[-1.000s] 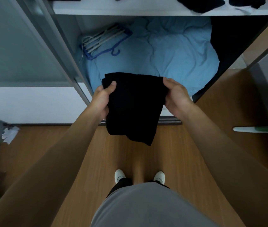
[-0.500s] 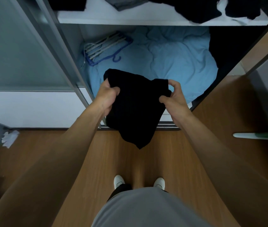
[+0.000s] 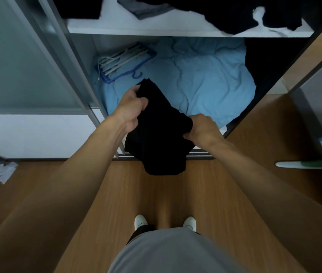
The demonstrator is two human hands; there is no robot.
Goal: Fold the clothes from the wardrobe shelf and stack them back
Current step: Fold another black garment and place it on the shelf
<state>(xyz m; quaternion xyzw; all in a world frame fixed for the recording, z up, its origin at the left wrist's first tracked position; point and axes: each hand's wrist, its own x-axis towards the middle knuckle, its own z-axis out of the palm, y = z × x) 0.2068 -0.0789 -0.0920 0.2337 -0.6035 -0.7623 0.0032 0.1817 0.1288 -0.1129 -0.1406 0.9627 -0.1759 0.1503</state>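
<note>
Dim, bluish light; wide-angle bending at edges.

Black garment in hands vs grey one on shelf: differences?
The black garment hangs in the air, gripped by the left hand and right hand; the grey garment lies on the shelf. The black garment is bunched; the grey garment looks flat. Both are cloth.

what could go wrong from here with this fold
1. The black garment is held in mid-air, gripped only by the left hand and right hand. Its lower end hangs loose, so the fold may come out uneven or slip.
2. The shelf above holds a loose dark pile close to its front edge. Stacking the garment there could snag that pile and pull it down.
</note>
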